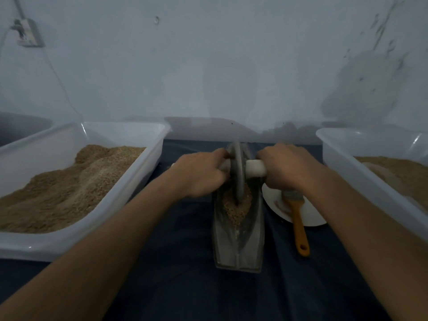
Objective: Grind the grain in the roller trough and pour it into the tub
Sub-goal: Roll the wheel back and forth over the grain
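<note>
We are in the grinding step: our left hand (pixel 199 174) and right hand (pixel 287 169) each have a closed grip round one end of the white axle (pixel 254 168) that runs through the grey roller wheel (pixel 236 172). The wheel stands upright in the groove of the long roller trough (pixel 238 242), which lies on the dark cloth over the bench (pixel 185 286), between the two tubs. The grain (pixel 236 206) sits in a small heap in the trough, just in front of the wheel and touching it; it looks coarse to us, so grinding seems unfinished. Next we judge the wheel must roll toward us over the heap, with even downward pressure from both hands so it stays in the groove. Pouring comes later; the left tub (pixel 129 181) and right tub (pixel 342 158) both hold brown meal. A brush (pixel 297 218) lies across a white plate (pixel 310 216) beside the trough
</note>
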Demonstrator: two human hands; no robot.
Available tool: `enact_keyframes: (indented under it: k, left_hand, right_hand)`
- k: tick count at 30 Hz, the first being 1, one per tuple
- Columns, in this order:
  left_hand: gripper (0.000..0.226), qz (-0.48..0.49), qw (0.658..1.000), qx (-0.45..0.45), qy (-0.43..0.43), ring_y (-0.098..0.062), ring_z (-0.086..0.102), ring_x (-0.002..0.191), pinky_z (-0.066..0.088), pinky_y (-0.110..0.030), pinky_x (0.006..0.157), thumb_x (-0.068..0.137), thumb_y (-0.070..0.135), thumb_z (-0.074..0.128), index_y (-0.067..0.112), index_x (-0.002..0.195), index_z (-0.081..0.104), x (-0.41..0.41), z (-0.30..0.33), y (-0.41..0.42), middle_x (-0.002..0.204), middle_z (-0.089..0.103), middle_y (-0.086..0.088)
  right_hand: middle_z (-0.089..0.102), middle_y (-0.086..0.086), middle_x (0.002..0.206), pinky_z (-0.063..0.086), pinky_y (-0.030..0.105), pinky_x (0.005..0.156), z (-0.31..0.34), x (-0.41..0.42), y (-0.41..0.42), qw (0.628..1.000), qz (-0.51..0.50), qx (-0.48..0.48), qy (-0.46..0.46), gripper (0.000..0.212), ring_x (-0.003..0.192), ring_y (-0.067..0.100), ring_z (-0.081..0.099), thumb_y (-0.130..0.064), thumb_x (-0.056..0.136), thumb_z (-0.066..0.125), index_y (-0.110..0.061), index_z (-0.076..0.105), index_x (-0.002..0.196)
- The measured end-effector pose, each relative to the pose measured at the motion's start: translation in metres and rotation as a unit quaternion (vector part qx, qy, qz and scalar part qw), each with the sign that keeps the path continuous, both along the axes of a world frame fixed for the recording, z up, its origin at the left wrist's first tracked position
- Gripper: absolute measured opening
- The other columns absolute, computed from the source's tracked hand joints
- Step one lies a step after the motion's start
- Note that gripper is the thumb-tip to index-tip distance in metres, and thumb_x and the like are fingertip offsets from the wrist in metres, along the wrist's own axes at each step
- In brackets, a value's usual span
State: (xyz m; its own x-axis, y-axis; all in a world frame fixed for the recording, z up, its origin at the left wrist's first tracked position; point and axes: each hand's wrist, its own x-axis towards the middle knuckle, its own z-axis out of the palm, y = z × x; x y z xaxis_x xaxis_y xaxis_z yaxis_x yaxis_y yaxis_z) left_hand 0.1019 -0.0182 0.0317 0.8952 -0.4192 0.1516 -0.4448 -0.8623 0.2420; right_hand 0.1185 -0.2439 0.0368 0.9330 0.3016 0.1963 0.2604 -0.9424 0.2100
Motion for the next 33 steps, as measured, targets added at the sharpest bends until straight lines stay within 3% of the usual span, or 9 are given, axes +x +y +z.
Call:
enact_keyframes:
  k: [2, 4, 8, 10, 15, 19, 24, 29, 33]
  left_hand:
    - [0.050, 0.006, 1.000, 0.023, -0.014, -0.022, 0.056, 0.095, 0.039, -0.040, 0.080, 0.093, 0.054, 0.024, 0.026, 0.128, 0.046, 0.001, 0.004, -0.005, 0.124, 0.062, -0.001]
    - [0.050, 0.020, 0.999, 0.040, -0.022, -0.027, 0.058, 0.095, 0.045, -0.044, 0.084, 0.098, 0.048, 0.019, 0.018, 0.123, 0.050, -0.007, 0.004, -0.009, 0.121, 0.062, -0.006]
    - [0.003, 0.035, 0.999, 0.016, -0.002, -0.014, 0.054, 0.081, 0.039, -0.034, 0.070, 0.098, 0.027, 0.048, 0.026, 0.101, 0.048, -0.032, -0.001, 0.002, 0.098, 0.060, 0.003]
    - [0.014, 0.034, 0.997, 0.061, 0.027, -0.010, 0.051, 0.079, 0.037, -0.029, 0.064, 0.094, 0.023, 0.058, 0.026, 0.100, 0.046, -0.045, 0.003, 0.011, 0.095, 0.055, 0.006]
    - [0.038, 0.052, 0.984, 0.156, 0.062, -0.020, 0.058, 0.095, 0.047, -0.036, 0.079, 0.086, 0.020, 0.072, 0.024, 0.115, 0.048, -0.047, 0.007, 0.015, 0.107, 0.058, 0.001]
    - [0.023, 0.108, 0.986, 0.124, -0.023, -0.031, 0.062, 0.106, 0.047, -0.040, 0.081, 0.091, 0.015, 0.067, 0.017, 0.110, 0.055, -0.009, 0.005, -0.007, 0.117, 0.064, -0.009]
    - [0.027, 0.152, 0.960, 0.179, -0.149, -0.034, 0.066, 0.109, 0.049, -0.041, 0.083, 0.095, 0.015, 0.061, 0.016, 0.122, 0.063, 0.034, 0.017, -0.035, 0.117, 0.068, -0.010]
    - [0.020, 0.130, 0.957, 0.187, -0.180, -0.031, 0.066, 0.101, 0.040, -0.038, 0.079, 0.094, 0.015, 0.065, 0.016, 0.113, 0.061, 0.014, 0.007, -0.028, 0.107, 0.069, -0.007]
    - [0.025, 0.084, 0.973, 0.156, -0.145, -0.027, 0.065, 0.092, 0.048, -0.039, 0.079, 0.090, 0.019, 0.070, 0.022, 0.103, 0.049, -0.030, -0.013, 0.000, 0.100, 0.065, -0.003]
  right_hand:
    - [0.060, -0.004, 0.088, 0.038, 0.032, 0.059, 0.002, 0.003, 0.003, 1.000, -0.008, 0.003, -0.011, 0.027, 0.075, 0.019, 0.052, -0.032, 0.077, 0.072, -0.031, 0.061, 0.101]
    - [0.055, -0.003, 0.084, 0.036, 0.033, 0.061, 0.001, -0.004, 0.005, 0.999, -0.013, -0.010, -0.039, 0.025, 0.074, 0.021, 0.047, -0.030, 0.079, 0.072, -0.030, 0.056, 0.098]
    - [0.030, -0.007, 0.072, 0.025, 0.032, 0.056, -0.005, -0.038, 0.007, 0.997, -0.004, -0.026, -0.073, 0.024, 0.063, 0.016, 0.033, -0.027, 0.084, 0.066, -0.031, 0.046, 0.098]
    - [0.029, -0.008, 0.070, 0.015, 0.031, 0.050, -0.005, -0.059, 0.003, 0.994, 0.011, -0.052, -0.098, 0.020, 0.056, 0.012, 0.025, -0.028, 0.084, 0.063, -0.032, 0.048, 0.098]
    - [0.032, -0.009, 0.063, 0.012, 0.028, 0.049, 0.000, -0.075, -0.003, 0.986, 0.018, -0.098, -0.131, 0.019, 0.051, 0.010, 0.025, -0.033, 0.076, 0.067, -0.035, 0.050, 0.084]
    - [0.049, -0.006, 0.075, 0.020, 0.030, 0.051, -0.004, -0.027, -0.006, 0.995, -0.048, -0.048, -0.067, 0.014, 0.060, 0.013, 0.040, -0.034, 0.079, 0.067, -0.032, 0.059, 0.091]
    - [0.059, -0.006, 0.081, 0.031, 0.030, 0.055, -0.013, 0.032, -0.021, 0.993, -0.097, 0.068, -0.002, 0.020, 0.067, 0.013, 0.052, -0.038, 0.079, 0.073, -0.030, 0.065, 0.095]
    - [0.060, -0.004, 0.085, 0.034, 0.032, 0.058, -0.027, 0.000, -0.024, 0.995, -0.064, 0.047, -0.066, 0.015, 0.066, 0.018, 0.047, -0.035, 0.082, 0.066, -0.033, 0.053, 0.090]
    - [0.039, -0.009, 0.064, 0.021, 0.029, 0.049, -0.028, -0.058, -0.022, 0.989, 0.021, -0.017, -0.148, 0.015, 0.053, 0.015, 0.033, -0.036, 0.078, 0.064, -0.033, 0.051, 0.085]
